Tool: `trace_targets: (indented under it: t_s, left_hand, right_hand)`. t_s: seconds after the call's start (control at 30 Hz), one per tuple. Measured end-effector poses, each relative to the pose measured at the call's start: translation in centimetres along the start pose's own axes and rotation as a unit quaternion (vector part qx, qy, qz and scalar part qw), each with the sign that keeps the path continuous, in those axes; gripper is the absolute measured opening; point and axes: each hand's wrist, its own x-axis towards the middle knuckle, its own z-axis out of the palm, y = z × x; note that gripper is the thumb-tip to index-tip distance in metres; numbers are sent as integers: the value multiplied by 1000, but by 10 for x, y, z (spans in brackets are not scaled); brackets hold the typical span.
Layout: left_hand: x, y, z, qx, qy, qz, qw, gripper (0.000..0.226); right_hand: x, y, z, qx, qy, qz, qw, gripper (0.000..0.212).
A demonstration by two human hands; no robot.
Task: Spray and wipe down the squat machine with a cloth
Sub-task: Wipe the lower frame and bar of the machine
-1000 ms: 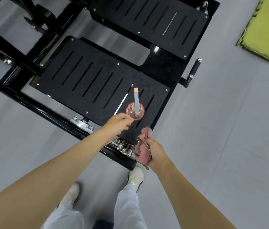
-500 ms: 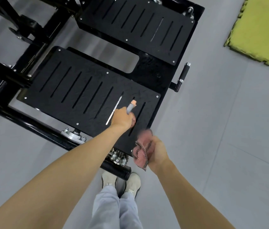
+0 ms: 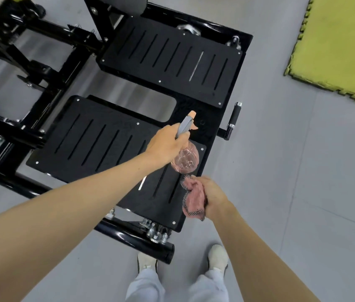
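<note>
Two footplates (image 3: 98, 140) — one bottle (image 3: 185, 160), one cloth (image 3: 194, 198)

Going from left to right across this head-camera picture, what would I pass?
frame bars → spray bottle held by the left hand → side handle → yellow-green mat. The cloth lies just below the bottle, so it has no clear place.

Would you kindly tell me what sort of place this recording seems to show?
Most likely a gym: a black squat machine with slotted footplates, a side handle, and a yellow-green interlocking foam mat on the grey floor.
</note>
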Motion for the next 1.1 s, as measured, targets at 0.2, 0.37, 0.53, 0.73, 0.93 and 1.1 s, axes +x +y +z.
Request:
trace_targets:
  t_s: [0.2, 0.37, 0.53, 0.73, 0.93, 1.1]
  left_hand:
    - [30, 50, 53, -40, -39, 18, 998, 29]
    - [50, 116, 120, -124, -40, -12, 991, 28]
    - [82, 186, 181, -127, -75, -39, 988, 21]
    - [127, 232, 208, -92, -88, -38, 991, 35]
    - [177, 232, 184, -255, -127, -38, 958, 44]
    - [231, 217, 160, -220, -135, -37, 966, 97]
  right_hand:
    - [5, -54, -55, 80, -84, 2, 993, 27]
    - [6, -106, -138, 50, -77, 17, 996, 36]
    - [6, -170, -226, 58, -40, 0, 998, 52]
    - [24, -236, -268, 35, 16, -1, 999, 56]
    - [52, -286, -217, -15, -36, 26, 999, 47]
    - [89, -325, -163, -60, -71, 41, 995, 56]
